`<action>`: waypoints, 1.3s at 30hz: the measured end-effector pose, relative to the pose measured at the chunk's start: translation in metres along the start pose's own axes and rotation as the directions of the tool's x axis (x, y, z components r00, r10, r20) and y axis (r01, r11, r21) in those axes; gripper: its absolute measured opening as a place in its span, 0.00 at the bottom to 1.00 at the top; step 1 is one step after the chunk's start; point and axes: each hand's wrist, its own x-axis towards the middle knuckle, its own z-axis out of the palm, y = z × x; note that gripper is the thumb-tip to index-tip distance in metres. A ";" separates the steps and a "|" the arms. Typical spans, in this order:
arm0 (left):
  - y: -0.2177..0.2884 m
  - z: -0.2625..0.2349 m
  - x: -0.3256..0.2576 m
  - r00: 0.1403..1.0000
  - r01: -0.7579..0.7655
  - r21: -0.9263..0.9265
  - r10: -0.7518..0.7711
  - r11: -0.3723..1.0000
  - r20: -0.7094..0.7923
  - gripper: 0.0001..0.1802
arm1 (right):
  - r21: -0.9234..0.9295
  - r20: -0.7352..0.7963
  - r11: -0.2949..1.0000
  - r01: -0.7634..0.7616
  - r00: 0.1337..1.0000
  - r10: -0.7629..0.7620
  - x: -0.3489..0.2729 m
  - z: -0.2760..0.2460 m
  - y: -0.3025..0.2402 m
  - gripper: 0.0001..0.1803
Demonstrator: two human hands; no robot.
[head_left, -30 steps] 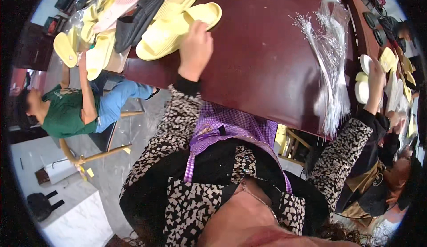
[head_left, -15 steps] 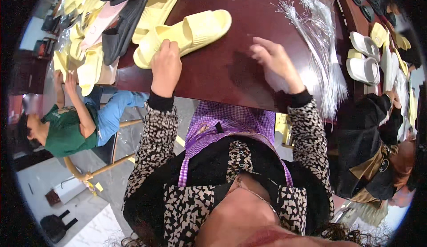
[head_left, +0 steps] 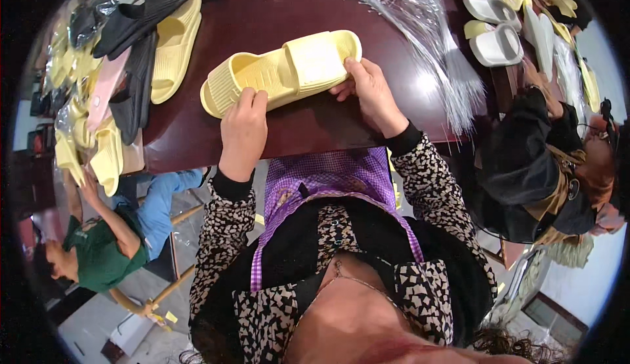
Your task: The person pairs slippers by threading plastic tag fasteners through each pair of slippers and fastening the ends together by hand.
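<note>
Yellow slippers (head_left: 269,72) at the upper centre of the frame, between two hands.
The right hand (head_left: 375,98) grasps their right end, thumb on top; the left hand (head_left: 243,134) touches the near edge at left with bent fingers — whether it pinches there, I cannot tell. They look like two slippers fitted together, so a lift by one end alone might let them slide apart; a sweep rightward could snag the loose pale strands (head_left: 430,46) at upper right. The dark red tabletop (head_left: 275,10) is glossy, so they may skid if pushed. More slippers, black (head_left: 134,92) and yellow (head_left: 176,49) among them, crowd the upper left; white slippers (head_left: 497,46) lie at upper right. A person in green (head_left: 108,256) sits at lower left, another in black (head_left: 515,167) at right.
</note>
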 end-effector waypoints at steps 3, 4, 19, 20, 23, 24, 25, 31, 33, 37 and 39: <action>-0.003 0.000 0.002 1.000 -0.029 0.007 0.029 1.000 0.008 0.06 | -0.020 -0.037 0.999 0.031 0.999 -0.032 -0.003 -0.011 -0.002 0.21; -0.004 0.000 0.002 0.999 -0.043 0.022 0.043 0.999 0.005 0.06 | -0.038 -0.086 0.999 0.035 0.996 -0.038 -0.003 -0.018 -0.003 0.21; -0.030 -0.012 0.021 0.901 -0.383 0.002 0.373 0.924 0.224 0.07 | -0.483 0.077 0.873 0.068 0.996 -0.035 0.025 -0.077 -0.066 0.18; -0.028 -0.009 0.025 0.894 -0.400 0.011 0.387 0.917 0.227 0.07 | -0.465 0.200 0.877 0.123 0.979 -0.031 0.038 -0.071 -0.064 0.18; -0.016 0.002 0.036 0.898 -0.403 0.041 0.386 0.914 0.209 0.09 | -0.429 0.161 0.894 0.128 0.985 -0.064 0.069 -0.059 -0.048 0.16; -0.013 0.005 0.037 0.916 -0.371 0.071 0.352 0.926 0.191 0.10 | -0.427 0.157 0.895 0.128 0.985 -0.066 0.071 -0.055 -0.044 0.16; -0.010 0.008 0.036 0.934 -0.334 0.097 0.315 0.938 0.171 0.11 | -0.394 0.087 0.905 0.159 0.987 -0.136 0.070 -0.051 -0.040 0.16; -0.008 0.015 0.032 0.964 -0.266 0.085 0.264 0.960 0.026 0.13 | -0.634 -0.093 0.738 0.229 0.925 -0.368 0.054 -0.068 -0.023 0.12; -0.007 0.011 0.030 0.973 -0.231 0.060 0.230 0.971 0.024 0.13 | -0.723 -0.119 0.643 0.253 0.871 -0.477 0.056 -0.090 -0.012 0.11; 0.004 0.005 0.030 0.982 -0.189 -0.097 0.186 0.977 -0.034 0.12 | -0.899 -0.137 0.381 0.214 0.690 -0.710 0.072 -0.129 -0.013 0.09; 0.014 0.007 0.029 0.983 -0.183 -0.155 0.180 0.971 -0.033 0.12 | -0.944 -0.170 0.307 0.120 0.621 -0.765 0.078 -0.138 -0.017 0.09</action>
